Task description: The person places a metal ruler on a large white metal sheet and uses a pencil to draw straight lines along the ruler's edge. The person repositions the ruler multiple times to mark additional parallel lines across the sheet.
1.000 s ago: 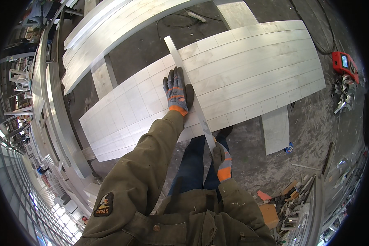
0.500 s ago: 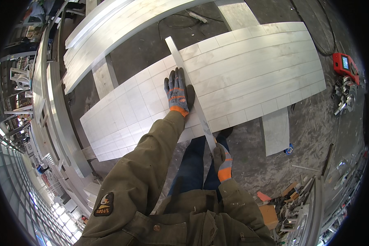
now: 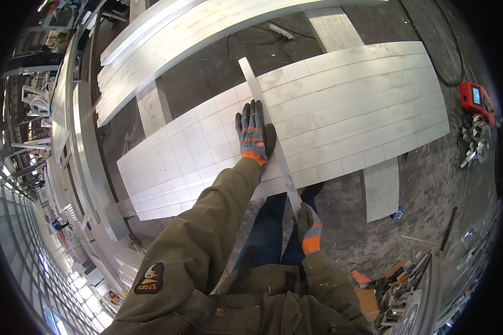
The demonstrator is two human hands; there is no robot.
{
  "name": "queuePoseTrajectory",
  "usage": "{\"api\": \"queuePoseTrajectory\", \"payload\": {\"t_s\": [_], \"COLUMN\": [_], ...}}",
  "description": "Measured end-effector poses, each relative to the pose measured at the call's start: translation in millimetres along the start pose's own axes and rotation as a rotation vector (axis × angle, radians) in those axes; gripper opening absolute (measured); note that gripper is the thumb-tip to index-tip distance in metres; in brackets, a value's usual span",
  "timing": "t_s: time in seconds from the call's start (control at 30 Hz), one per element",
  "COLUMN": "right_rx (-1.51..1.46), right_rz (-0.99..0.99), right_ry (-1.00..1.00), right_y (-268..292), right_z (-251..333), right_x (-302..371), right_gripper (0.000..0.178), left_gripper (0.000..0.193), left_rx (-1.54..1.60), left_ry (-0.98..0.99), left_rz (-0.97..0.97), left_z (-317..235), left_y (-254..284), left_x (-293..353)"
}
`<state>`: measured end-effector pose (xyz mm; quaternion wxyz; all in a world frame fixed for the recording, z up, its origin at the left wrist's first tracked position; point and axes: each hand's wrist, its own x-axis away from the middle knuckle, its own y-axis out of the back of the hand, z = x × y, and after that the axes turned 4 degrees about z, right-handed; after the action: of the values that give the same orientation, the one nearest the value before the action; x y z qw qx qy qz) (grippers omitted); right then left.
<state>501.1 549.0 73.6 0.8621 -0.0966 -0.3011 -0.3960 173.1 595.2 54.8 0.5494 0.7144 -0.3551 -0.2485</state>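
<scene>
A broad row of pale silver metal bars [image 3: 352, 106] lies side by side in front of me, with thin lines marked across them. A narrow flat metal strip [image 3: 252, 80] crosses the row, running from the far edge toward my legs. My left hand [image 3: 252, 135], in a grey and orange work glove, rests flat on the bars. Its fingers point away from me and its thumb lies along the strip. Beyond the row's near edge, my right hand [image 3: 311, 228], gloved alike, grips the near end of the strip. The glove hides that end.
Wide support beams [image 3: 381, 195] carry the row above the floor. Farther off lies another stack of long bars [image 3: 151, 64]. A red device with a screen [image 3: 476, 103] stands at the right beside a pile of metal offcuts [image 3: 476, 139]. A blue tape roll [image 3: 397, 213] sits near a support beam.
The whole view has shifted a little, so everything appears slightly farther right and lower. Both hands and the strip keep about the same places on the bars.
</scene>
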Motion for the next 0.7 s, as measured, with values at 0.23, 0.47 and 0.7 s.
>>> {"api": "queuePoseTrajectory", "payload": {"t_s": [0.23,0.47,0.7], "right_rx": [0.088,-0.016,-0.052], "right_rz": [-0.003,0.008,0.015], "right_ry": [0.051,0.002,-0.042], "right_y": [1.0,0.5,0.1], "right_z": [-3.4,-5.6,-3.6], "right_x": [-3.1,0.0,0.4], "right_gripper": [0.058,0.059,0.057], "left_gripper": [0.076,0.076,0.076], "left_rx": [0.051,0.045,0.02], "left_ry": [-0.034,-0.047,-0.019], "left_rz": [-0.056,-0.071,-0.031], "left_z": [-2.7,-1.8,-0.9], "left_y": [3.7,3.1,0.3], "left_x": [1.7,1.7,-0.7]}}
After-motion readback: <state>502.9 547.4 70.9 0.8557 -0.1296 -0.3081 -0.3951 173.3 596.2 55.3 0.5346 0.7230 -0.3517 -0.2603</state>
